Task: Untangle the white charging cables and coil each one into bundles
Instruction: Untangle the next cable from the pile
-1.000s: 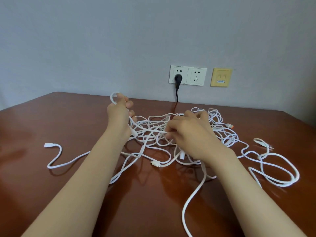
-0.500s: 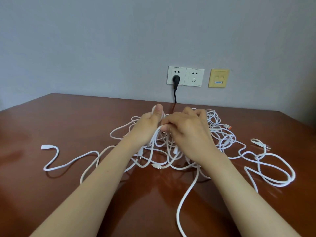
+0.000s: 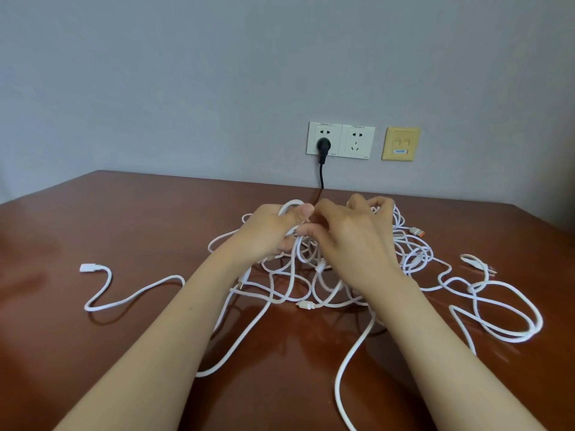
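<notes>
Over the white cables (image 3: 298, 256), the left hand (image 3: 267, 234) has joined the right hand (image 3: 351, 241), both grips clamped on them.

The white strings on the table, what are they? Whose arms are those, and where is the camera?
There is no machine here, just a person. The camera sits on their head and looks down, so you see their own arms. The strings are white charging cables, all knotted in a heap on a brown table. The left hand grips a loop of cable, and the right hand pinches a strand beside it. One loose end lies far left. A black plug sits in a wall socket behind.
</notes>
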{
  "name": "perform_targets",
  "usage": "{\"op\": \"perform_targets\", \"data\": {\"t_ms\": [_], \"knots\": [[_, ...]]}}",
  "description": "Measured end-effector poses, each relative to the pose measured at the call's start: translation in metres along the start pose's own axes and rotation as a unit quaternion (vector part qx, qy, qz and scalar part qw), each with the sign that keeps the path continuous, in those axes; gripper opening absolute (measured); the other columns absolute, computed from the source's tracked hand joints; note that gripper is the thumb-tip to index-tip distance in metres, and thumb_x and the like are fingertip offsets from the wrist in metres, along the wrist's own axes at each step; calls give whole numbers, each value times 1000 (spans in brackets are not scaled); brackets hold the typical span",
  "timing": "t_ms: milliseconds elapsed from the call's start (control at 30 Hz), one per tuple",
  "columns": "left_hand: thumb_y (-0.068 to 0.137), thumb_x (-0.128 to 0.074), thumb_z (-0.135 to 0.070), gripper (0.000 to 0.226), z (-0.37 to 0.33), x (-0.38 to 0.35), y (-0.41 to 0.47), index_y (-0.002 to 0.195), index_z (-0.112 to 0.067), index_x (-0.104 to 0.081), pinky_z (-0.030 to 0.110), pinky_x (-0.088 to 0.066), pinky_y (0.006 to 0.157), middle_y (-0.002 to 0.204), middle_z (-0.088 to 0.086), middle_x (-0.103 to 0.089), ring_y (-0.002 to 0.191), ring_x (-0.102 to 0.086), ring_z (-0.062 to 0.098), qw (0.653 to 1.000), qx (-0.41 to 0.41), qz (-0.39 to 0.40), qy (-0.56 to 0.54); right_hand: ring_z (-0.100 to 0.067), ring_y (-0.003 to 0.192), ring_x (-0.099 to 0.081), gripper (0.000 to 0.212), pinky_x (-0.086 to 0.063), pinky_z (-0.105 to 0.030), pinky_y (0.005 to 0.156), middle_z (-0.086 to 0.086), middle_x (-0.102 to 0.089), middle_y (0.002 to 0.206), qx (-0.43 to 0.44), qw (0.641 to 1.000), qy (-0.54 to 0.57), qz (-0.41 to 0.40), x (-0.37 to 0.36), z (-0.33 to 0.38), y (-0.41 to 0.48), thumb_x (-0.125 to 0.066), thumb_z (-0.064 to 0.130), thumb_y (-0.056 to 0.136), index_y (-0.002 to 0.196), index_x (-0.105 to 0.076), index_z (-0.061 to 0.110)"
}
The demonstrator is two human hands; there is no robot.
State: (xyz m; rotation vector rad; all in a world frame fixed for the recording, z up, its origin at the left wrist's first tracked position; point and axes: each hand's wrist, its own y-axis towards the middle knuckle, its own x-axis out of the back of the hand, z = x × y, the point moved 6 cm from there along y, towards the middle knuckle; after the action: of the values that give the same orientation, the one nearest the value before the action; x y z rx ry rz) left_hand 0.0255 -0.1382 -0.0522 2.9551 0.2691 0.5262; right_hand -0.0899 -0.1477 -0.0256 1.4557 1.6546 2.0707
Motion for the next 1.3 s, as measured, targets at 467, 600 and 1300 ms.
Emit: {"op": "perform_targets", "data": {"t_ms": [467,600,1300], "knots": [[92,-48,-44,35,5,28,4,76,-14,-47,12,-17,32,34,-8,-26,27,-21,4,953,37,-107,-280,-25,106,-47,21,-22,-42,92,3,-57,100,-66,980,-51,182,-11,-4,3,-41,28,94,96,-61,21],[92,-50,-46,41,10,34,7,67,-14,-48,16,-18,36,31,-8,-30,28,-23,7,977,46,-171,-119,-21,86,-52,24,-27,-36,80,3,-58,84,-52,987,97,121,-4,3,3,-40,30,99,89,-55,15],[94,-51,-32,35,-9,-14,-1,65,-13,-50,13,-25,38,34,-11,-35,31,-29,3,997,-69,-27,31,-6,62,-52,23,-39,-28,64,12,-57,61,-328,861,387,42,-19,-28,-2,-47,20,94,78,-64,19]]}}
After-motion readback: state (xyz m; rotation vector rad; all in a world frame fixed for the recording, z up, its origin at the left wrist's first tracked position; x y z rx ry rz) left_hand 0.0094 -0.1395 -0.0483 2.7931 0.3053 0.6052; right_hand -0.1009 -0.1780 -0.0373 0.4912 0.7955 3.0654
